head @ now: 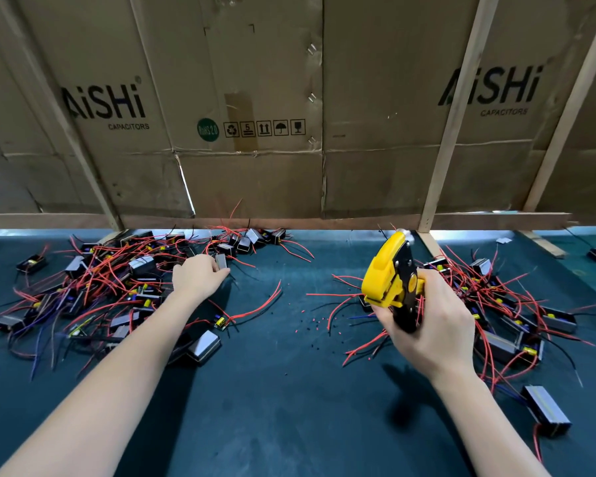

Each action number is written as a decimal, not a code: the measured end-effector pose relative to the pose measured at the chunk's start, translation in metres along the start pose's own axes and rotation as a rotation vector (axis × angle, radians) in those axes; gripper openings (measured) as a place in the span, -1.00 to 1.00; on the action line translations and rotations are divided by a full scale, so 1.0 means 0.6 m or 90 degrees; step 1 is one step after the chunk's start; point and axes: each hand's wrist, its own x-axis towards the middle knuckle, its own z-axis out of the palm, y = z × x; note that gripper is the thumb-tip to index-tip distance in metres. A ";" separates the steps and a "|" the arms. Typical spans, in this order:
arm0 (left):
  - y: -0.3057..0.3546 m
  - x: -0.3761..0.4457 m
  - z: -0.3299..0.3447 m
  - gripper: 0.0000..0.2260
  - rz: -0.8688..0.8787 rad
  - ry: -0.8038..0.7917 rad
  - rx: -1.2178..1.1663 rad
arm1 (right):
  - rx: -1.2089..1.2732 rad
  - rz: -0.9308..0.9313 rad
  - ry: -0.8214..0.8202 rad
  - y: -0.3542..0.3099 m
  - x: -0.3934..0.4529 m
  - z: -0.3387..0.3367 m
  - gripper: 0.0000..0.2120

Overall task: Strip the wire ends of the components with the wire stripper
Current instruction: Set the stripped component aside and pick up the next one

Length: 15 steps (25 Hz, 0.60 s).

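My right hand [434, 325] grips the handles of a yellow and black wire stripper [387, 270], held upright above the dark green table [283, 390] with its head pointing away from me. My left hand [195, 277] reaches into the left pile of components [100, 287] and pinches one small black-and-silver component [221, 260] at the pile's far right edge. Each component is a small black box with thin red and black wires. A second pile of components [506, 315] lies to the right, behind my right hand.
A wall of flattened cardboard boxes [255, 115] braced by wooden slats [451, 132] rises along the table's far edge. Small red and black bits of cut insulation [310, 321] dot the table between the piles. One loose component [546, 409] lies near right.
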 end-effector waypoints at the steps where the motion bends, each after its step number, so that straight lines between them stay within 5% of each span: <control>1: -0.002 -0.002 0.002 -0.71 -0.012 0.028 -0.009 | 0.001 -0.002 0.002 -0.002 -0.001 0.001 -0.42; 6: 0.011 -0.007 0.015 -0.64 -0.070 0.085 -0.064 | 0.007 -0.010 0.009 -0.003 0.000 0.001 -0.44; 10: 0.015 0.000 0.027 -0.72 -0.074 0.064 -0.037 | 0.005 -0.013 0.013 -0.003 0.003 0.003 -0.45; 15: 0.017 -0.005 0.012 -0.89 -0.039 0.152 -0.096 | 0.008 -0.029 0.020 -0.004 0.010 0.004 -0.44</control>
